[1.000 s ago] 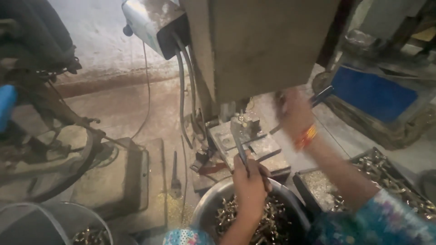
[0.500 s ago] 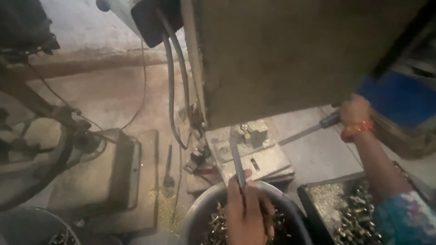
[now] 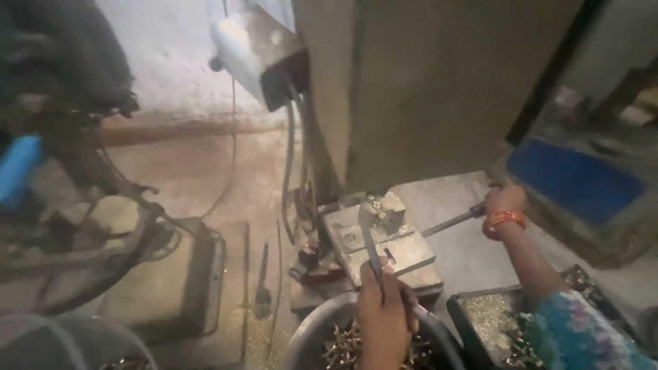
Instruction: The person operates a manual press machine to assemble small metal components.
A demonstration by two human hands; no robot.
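My left hand (image 3: 382, 316) grips a thin metal rod tool (image 3: 371, 247) that points up onto the press's die block (image 3: 387, 241), its tip by a small metal fixture (image 3: 384, 208). My right hand (image 3: 503, 203), with an orange bangle at the wrist, is closed on the end of a long metal lever (image 3: 449, 223) that runs to the die block. Below my left hand sits a round metal bowl (image 3: 308, 337) of small brass parts.
The press's grey body (image 3: 439, 89) rises behind the die, with cables (image 3: 291, 171) hanging at its left. A dark tray (image 3: 490, 322) of brass parts lies at lower right, a blue box (image 3: 576, 181) at right. A screwdriver-like tool (image 3: 262, 274) and machinery (image 3: 82, 226) are at left.
The view has shifted and drawn closer to the die block. My right hand has come down with the lever from its raised position. My left hand stays over the bowl holding the rod.
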